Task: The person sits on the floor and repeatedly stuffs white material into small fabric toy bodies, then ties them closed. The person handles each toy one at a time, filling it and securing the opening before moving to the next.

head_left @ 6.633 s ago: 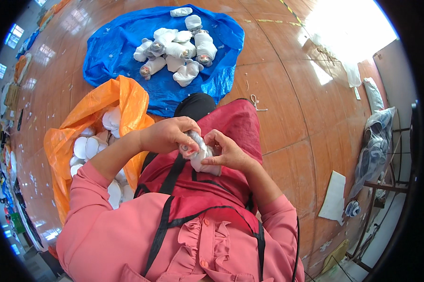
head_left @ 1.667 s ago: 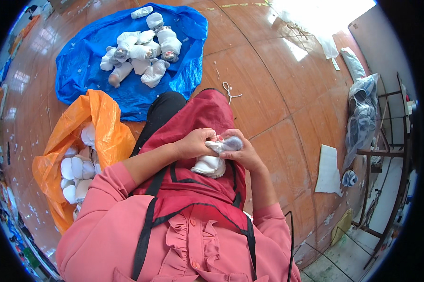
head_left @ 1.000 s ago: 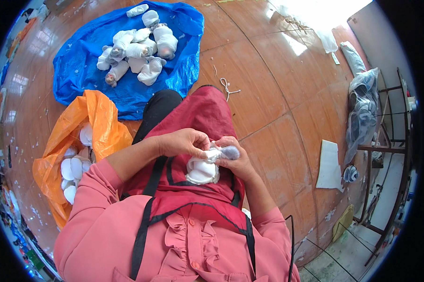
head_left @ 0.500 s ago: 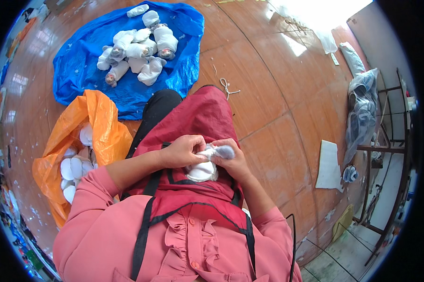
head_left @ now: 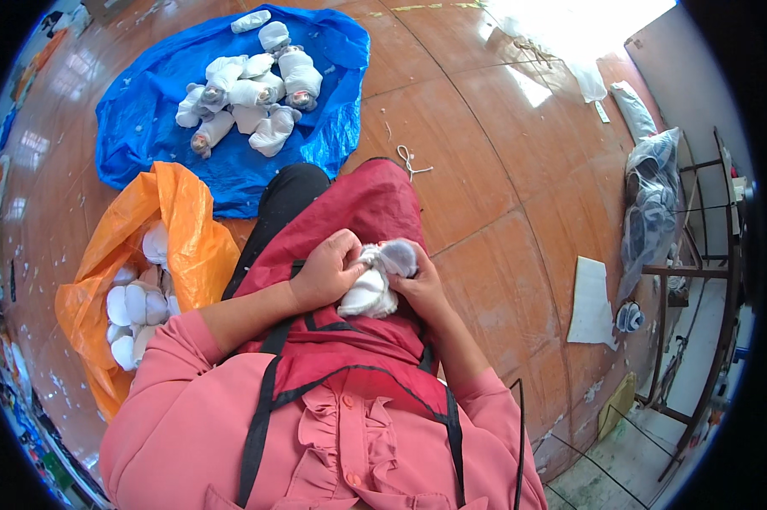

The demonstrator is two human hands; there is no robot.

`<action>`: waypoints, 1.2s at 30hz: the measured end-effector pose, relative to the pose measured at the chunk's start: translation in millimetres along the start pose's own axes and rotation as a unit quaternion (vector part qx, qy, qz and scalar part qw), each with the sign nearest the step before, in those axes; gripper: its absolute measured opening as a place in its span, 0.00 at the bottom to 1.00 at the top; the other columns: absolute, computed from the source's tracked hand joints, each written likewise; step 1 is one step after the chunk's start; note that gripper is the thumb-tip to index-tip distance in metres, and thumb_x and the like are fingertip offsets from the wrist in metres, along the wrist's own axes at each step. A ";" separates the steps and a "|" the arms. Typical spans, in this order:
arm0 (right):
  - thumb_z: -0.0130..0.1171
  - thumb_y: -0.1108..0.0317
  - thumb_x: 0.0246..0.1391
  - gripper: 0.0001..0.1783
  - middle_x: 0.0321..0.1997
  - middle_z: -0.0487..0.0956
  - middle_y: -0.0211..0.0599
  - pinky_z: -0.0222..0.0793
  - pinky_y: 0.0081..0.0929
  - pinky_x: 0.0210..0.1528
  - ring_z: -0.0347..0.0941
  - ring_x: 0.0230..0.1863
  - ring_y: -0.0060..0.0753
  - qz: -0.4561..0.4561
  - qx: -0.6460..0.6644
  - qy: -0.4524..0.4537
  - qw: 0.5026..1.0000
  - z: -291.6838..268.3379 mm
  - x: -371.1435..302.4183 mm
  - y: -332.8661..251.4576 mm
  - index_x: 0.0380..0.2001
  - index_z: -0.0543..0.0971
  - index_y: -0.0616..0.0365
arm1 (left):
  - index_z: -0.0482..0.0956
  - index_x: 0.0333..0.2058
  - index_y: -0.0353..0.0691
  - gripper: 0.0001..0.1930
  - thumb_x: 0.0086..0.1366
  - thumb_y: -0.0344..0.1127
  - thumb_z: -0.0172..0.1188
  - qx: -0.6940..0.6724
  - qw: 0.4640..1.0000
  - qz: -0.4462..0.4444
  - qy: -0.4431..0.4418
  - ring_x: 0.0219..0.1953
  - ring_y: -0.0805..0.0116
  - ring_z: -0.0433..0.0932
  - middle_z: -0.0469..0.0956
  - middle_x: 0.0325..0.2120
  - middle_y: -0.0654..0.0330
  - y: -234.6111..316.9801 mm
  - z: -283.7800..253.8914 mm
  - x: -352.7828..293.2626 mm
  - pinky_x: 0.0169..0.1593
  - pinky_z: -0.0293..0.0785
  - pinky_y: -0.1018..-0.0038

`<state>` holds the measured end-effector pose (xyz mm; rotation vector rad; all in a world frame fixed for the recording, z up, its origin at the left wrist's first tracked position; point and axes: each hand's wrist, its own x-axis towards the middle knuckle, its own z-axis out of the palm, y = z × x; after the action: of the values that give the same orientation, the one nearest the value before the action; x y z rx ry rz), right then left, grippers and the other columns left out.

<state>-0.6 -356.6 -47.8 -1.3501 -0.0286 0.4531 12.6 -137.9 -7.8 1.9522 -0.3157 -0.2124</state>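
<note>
Over my lap, on the dark red apron (head_left: 375, 204), I hold a small stuffed white cloth piece (head_left: 369, 296) with a fuzzy grey tuft (head_left: 399, 257) at its upper right. My left hand (head_left: 328, 270) pinches its left side near the top, fingers curled. My right hand (head_left: 423, 287) grips the right side by the grey tuft, thumb against the white cloth. What lies between the fingertips is hidden. Several similar white stuffed pieces with grey ends (head_left: 251, 92) lie on a blue plastic sheet (head_left: 328, 115) ahead to the left.
Left of my lap stands an open orange plastic sack (head_left: 188, 217) holding rounded white stuffed pieces (head_left: 137, 304). A white string (head_left: 411, 161) lies on the tiled floor. To the right are a white sheet (head_left: 591, 302), a clear plastic bag (head_left: 653, 187) and a brown metal rack (head_left: 713, 272).
The stuffed piece has turned a little, showing more of its white body. My left hand has risen slightly, and my right fingers have shifted around the grey tuft.
</note>
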 end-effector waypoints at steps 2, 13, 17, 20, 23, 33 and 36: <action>0.68 0.75 0.48 0.31 0.50 0.75 0.30 0.64 0.27 0.59 0.70 0.54 0.26 -0.032 -0.026 0.013 0.999 5.5 9.6 2.7 0.57 0.71 0.58 | 0.68 0.29 0.39 0.11 0.57 0.25 0.64 0.013 0.999 0.002 0.032 0.24 0.72 0.65 0.66 0.24 0.62 -5.7 -0.9 2.3 0.28 0.63 0.72; 0.68 0.75 0.41 0.25 0.44 0.78 0.40 0.70 0.29 0.51 0.76 0.48 0.34 -0.051 -0.177 0.129 0.974 34.2 46.3 11.6 0.47 0.76 0.59 | 0.68 0.29 0.34 0.05 0.59 0.24 0.57 0.050 0.989 0.000 0.139 0.31 0.48 0.72 0.70 0.26 0.48 -31.2 0.5 1.1 0.35 0.68 0.59; 0.68 0.75 0.41 0.23 0.43 0.79 0.40 0.71 0.30 0.50 0.76 0.46 0.36 -0.020 -0.155 0.131 0.979 30.2 47.0 22.7 0.45 0.77 0.59 | 0.68 0.31 0.34 0.05 0.59 0.24 0.56 0.043 0.989 0.032 0.135 0.32 0.46 0.72 0.71 0.27 0.48 -23.5 0.2 -9.4 0.36 0.68 0.58; 0.68 0.74 0.42 0.22 0.43 0.78 0.41 0.71 0.30 0.50 0.76 0.45 0.37 -0.019 -0.104 0.123 0.987 33.4 45.6 22.0 0.44 0.77 0.59 | 0.70 0.33 0.36 0.09 0.65 0.33 0.60 0.037 0.993 0.001 0.112 0.30 0.60 0.73 0.71 0.27 0.54 -20.3 -3.6 -12.9 0.34 0.69 0.68; 0.69 0.73 0.42 0.21 0.42 0.78 0.40 0.70 0.30 0.49 0.75 0.45 0.37 -0.093 -0.224 0.175 0.954 44.0 38.7 13.8 0.43 0.77 0.59 | 0.70 0.34 0.38 0.15 0.63 0.41 0.65 0.004 0.994 -0.083 0.065 0.29 0.71 0.71 0.71 0.28 0.60 -13.2 -11.2 -12.5 0.33 0.68 0.74; 0.74 0.67 0.39 0.26 0.43 0.78 0.41 0.71 0.33 0.50 0.75 0.46 0.42 -0.126 -0.303 0.193 0.925 41.3 36.0 12.4 0.44 0.78 0.58 | 0.69 0.33 0.38 0.23 0.48 0.39 0.75 -0.017 0.995 -0.062 0.072 0.34 0.65 0.70 0.70 0.31 0.58 -29.2 -11.5 -10.0 0.41 0.70 0.69; 0.75 0.66 0.40 0.25 0.42 0.79 0.40 0.71 0.33 0.49 0.76 0.45 0.41 -0.102 -0.251 0.189 0.944 43.7 36.4 16.5 0.44 0.79 0.58 | 0.69 0.32 0.38 0.22 0.46 0.35 0.76 -0.018 0.995 -0.052 0.079 0.32 0.66 0.70 0.69 0.29 0.59 -29.4 -10.8 -9.8 0.39 0.70 0.70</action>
<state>15.7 -301.3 -61.9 -1.8964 0.0351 -0.0034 10.0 -114.5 -30.7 1.9377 -0.1044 -0.1291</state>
